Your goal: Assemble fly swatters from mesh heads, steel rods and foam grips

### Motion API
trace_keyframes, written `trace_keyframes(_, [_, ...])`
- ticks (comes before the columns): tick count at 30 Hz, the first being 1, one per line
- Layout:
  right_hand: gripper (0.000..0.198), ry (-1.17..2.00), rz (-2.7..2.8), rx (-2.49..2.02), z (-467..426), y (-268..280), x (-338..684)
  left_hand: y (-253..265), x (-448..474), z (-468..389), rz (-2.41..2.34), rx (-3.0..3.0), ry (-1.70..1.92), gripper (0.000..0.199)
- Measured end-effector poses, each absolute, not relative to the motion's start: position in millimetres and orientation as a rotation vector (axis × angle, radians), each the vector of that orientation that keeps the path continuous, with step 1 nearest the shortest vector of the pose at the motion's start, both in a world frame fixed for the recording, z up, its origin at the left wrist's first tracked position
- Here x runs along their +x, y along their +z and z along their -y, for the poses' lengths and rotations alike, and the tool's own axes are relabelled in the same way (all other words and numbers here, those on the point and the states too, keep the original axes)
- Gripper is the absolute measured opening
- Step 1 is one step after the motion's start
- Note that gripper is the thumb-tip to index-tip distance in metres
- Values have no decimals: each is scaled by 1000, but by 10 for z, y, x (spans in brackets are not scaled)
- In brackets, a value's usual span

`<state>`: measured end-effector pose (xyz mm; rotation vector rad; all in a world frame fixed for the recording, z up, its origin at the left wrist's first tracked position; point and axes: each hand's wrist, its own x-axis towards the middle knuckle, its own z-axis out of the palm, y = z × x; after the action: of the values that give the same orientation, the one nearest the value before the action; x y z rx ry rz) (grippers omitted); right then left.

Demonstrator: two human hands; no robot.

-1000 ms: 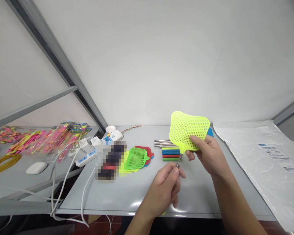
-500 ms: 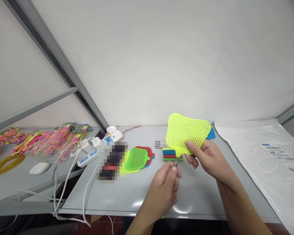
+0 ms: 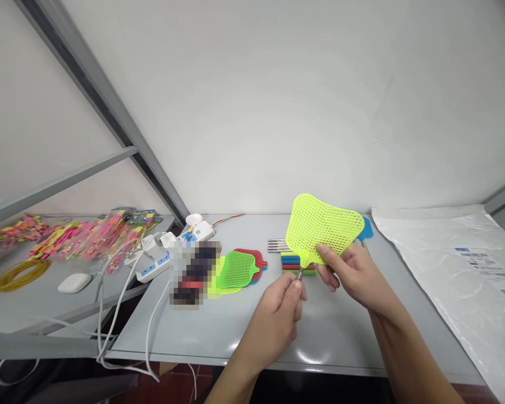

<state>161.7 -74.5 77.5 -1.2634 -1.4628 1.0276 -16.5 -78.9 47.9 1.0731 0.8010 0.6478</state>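
In my right hand (image 3: pixel 350 274) is a yellow perforated fly swatter head (image 3: pixel 320 224), pinched with the thumb on its face near the lower edge. My left hand (image 3: pixel 280 314) is closed around a thin metal rod (image 3: pixel 300 274), whose tip meets the neck of that head; whether it sits inside cannot be made out. Behind the yellow head lie several coloured handles (image 3: pixel 292 260) in blue, red and green, partly covered, with metal rods (image 3: pixel 278 245) sticking out leftward. Loose green (image 3: pixel 238 268) and red (image 3: pixel 258 259) swatter heads overlap on the table to the left.
A blue swatter head (image 3: pixel 367 229) shows behind my right hand. White plastic packaging (image 3: pixel 437 252) covers the table's right side. On the left are power strips (image 3: pixel 154 269), white cables (image 3: pixel 120 303), a blurred-out patch, bagged pink items (image 3: pixel 96 238) and a yellow cable coil (image 3: pixel 23 275).
The yellow head has tilted slightly in my hands, and both hands keep their holds. The whole view has shifted a little.
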Motion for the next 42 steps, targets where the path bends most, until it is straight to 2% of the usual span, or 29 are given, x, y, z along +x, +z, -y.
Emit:
trace_keyframes(8, [46, 1212, 1542, -1147, 745, 792, 1643, 432, -250, 818, -697, 1008, 669, 31])
trace_keyframes(11, [33, 1257, 1477, -1023, 732, 712, 1579, 434, -233, 837, -752, 963, 873, 32])
trace_keyframes(15, [26, 1145, 1512, -1162, 788, 579, 1351, 372, -111, 845, -896, 751, 1184, 31])
trace_keyframes(19, [18, 1084, 1707, -1282, 898, 454, 1098, 309, 14, 850, -840, 496, 1255, 38])
trace_keyframes(31, [23, 960, 1786, -1375, 994, 323, 956, 302, -249, 745, -955, 772, 1417, 32])
trace_keyframes(42, [27, 930, 1954, -1468, 1117, 229, 1009, 339, -457, 679, -819, 755, 1733, 21])
